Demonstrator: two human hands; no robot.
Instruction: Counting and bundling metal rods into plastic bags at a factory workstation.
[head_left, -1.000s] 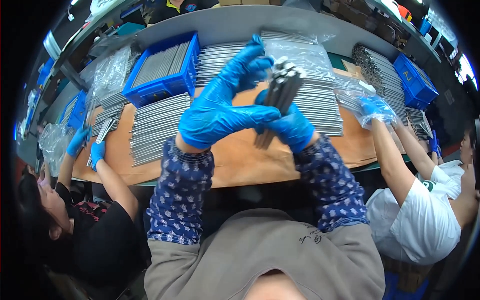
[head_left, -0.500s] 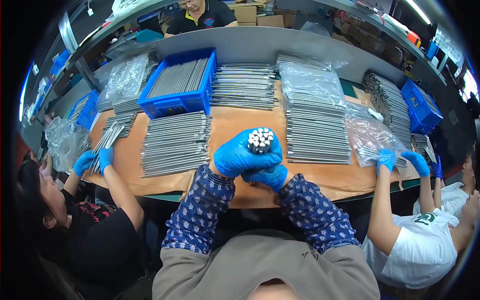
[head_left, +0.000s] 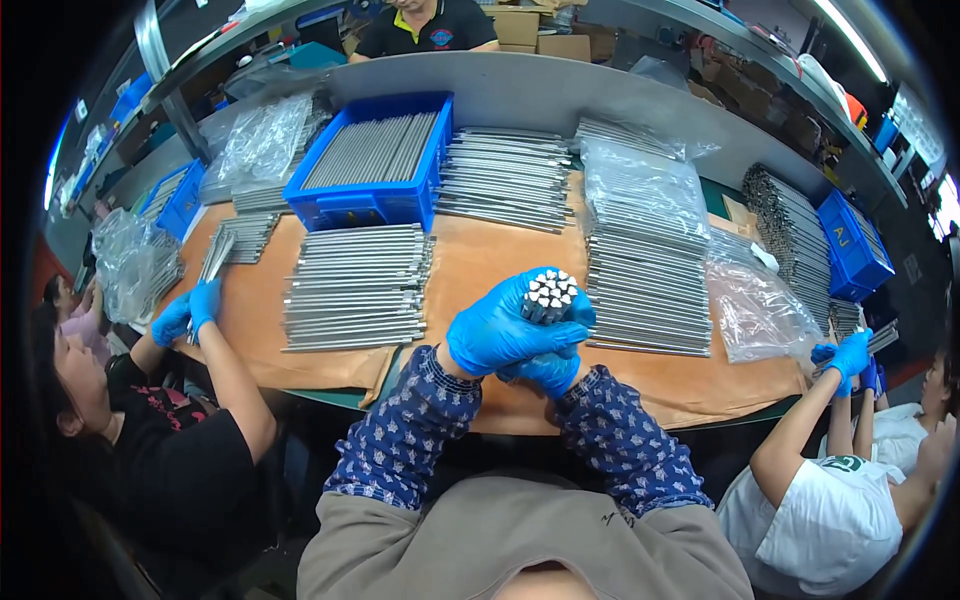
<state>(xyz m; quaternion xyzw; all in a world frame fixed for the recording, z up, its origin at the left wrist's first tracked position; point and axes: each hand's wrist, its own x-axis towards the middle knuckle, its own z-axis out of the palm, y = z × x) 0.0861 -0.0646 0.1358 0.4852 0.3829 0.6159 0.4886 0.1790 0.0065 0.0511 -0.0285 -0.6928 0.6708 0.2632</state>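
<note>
A bundle of metal rods [head_left: 550,297] stands nearly on end in front of me, its bright rod ends facing up. My left hand [head_left: 508,328], in a blue glove, is closed around the upper part of the bundle. Below it my right hand [head_left: 552,371], also gloved in blue, wraps the bundle lower down; its fingers are partly hidden. The lower length of the rods is out of sight behind my hands. Beside them lie a row of rods [head_left: 355,290] on the left and a larger row of rods [head_left: 648,285] on the right.
Brown paper [head_left: 480,270] covers the table. A blue bin [head_left: 360,205] of rods stands at the back left, near another row of rods [head_left: 508,180]. Plastic bags [head_left: 760,315] lie to the right. Co-workers' gloved hands [head_left: 190,308] work at the left and hands [head_left: 850,358] at the right.
My hands and the bundle sit slightly farther right in the picture, and the view has shifted a little. The right co-worker's hands have left the plastic bag and come together around rods.
</note>
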